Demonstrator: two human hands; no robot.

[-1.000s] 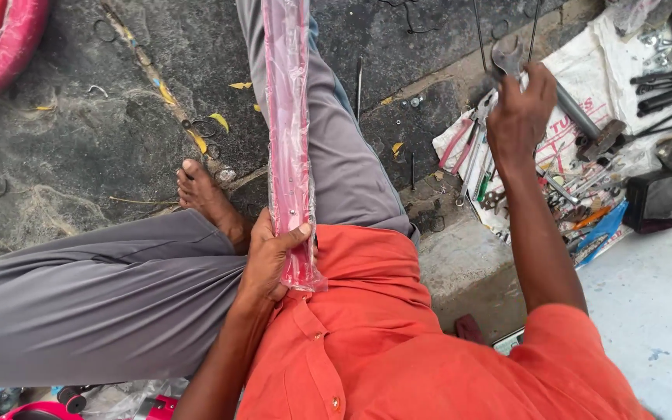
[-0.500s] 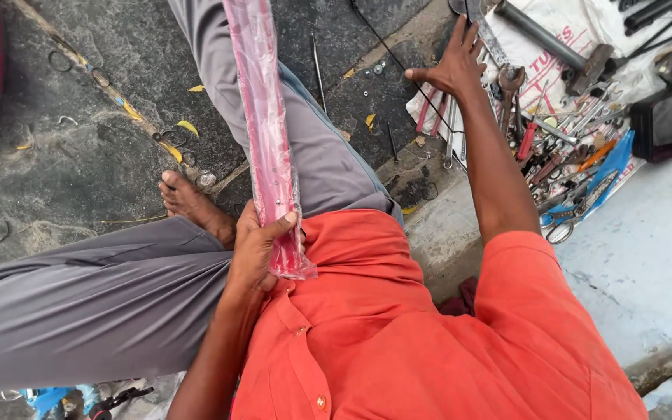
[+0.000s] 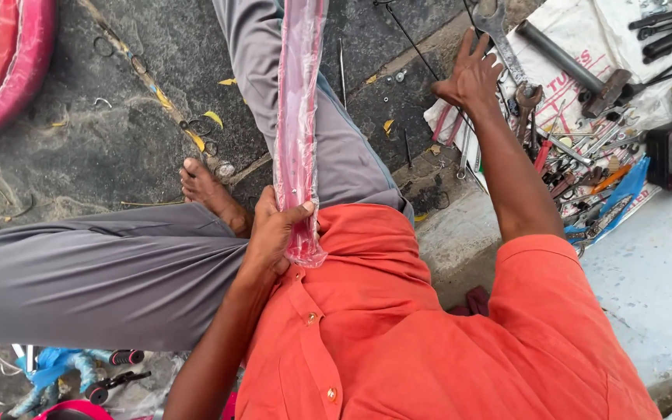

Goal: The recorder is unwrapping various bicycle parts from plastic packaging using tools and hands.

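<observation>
Gripping the long red plastic-wrapped strip (image 3: 299, 132) near its lower end, my left hand (image 3: 274, 233) stays clamped on it across my lap. My right hand (image 3: 472, 76), fingers spread, has moved from higher up down onto the scattered tools (image 3: 577, 148), apparently searching.

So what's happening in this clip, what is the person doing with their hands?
A person in an orange shirt sits on dark stone ground. The left hand grips the lower end of a long pink part wrapped in clear plastic, held upright across the lap. The right hand reaches out, fingers spread, over a pile of metal spanners and hand tools lying on a white printed sack, with nothing gripped in it. Pink tyres lie at the upper left.
</observation>
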